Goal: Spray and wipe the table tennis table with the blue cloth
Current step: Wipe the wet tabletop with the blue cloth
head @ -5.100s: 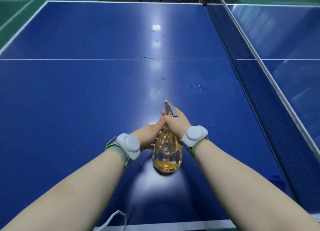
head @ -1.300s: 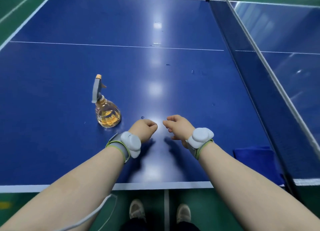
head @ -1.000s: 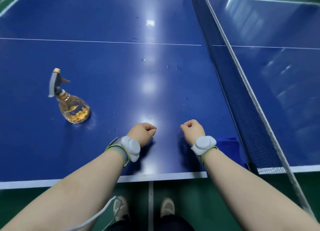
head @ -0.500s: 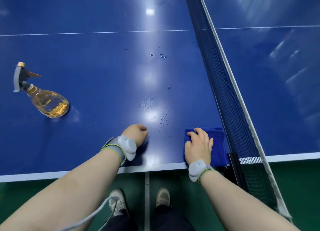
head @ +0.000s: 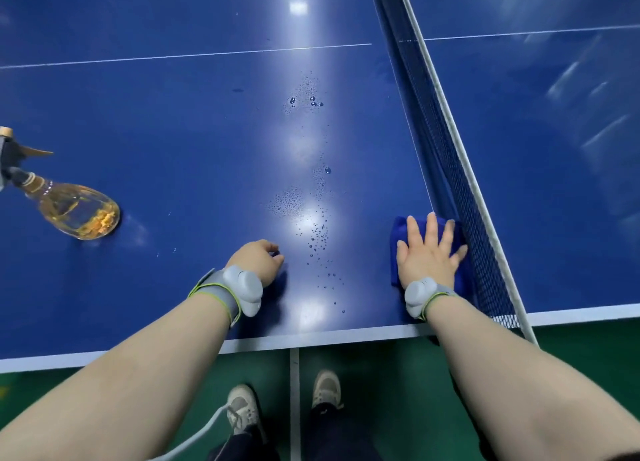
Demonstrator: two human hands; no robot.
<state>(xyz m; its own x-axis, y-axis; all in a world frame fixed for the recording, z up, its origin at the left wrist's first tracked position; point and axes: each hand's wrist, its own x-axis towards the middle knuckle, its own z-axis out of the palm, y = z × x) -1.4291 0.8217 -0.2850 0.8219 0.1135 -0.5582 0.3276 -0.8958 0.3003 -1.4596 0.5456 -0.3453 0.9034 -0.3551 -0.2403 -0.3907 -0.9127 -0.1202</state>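
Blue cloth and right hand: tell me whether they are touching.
Touching. The head view shows the right hand lying flat, fingers spread, on top of the blue cloth, with no gap between them.

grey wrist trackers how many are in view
2, none hidden: one grey tracker, green-edged band, on the left wrist behind the curled left hand; the other on the right wrist behind the right hand flat on the blue cloth.

Spray bottle far left of cloth beside net.
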